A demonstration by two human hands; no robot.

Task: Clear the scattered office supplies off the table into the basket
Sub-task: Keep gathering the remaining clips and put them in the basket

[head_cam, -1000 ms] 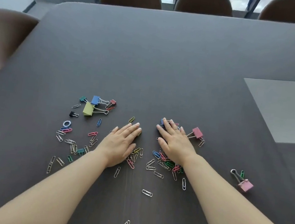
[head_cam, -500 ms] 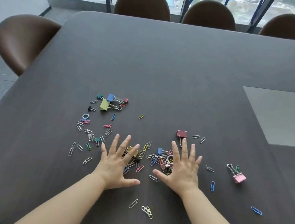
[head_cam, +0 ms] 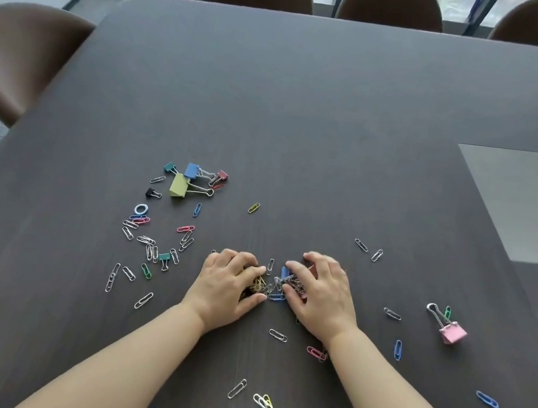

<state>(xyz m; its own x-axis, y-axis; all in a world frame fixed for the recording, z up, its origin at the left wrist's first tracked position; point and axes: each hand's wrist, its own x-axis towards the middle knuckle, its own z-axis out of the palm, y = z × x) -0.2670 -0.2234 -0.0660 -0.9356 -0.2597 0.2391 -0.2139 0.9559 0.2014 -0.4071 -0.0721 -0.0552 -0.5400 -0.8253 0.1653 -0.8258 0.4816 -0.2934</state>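
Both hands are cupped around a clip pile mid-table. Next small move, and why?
Probably close both hands and lift the pile. The left hand and right hand already curl around it from either side, fingers touching the clips. No basket is in view, so where to carry it cannot be told. Many paper clips lie scattered around.

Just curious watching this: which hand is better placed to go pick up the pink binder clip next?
Probably the right hand. The pink binder clip with silver wire handles lies on the dark table off to its outer side, while the left hand would have to cross over.
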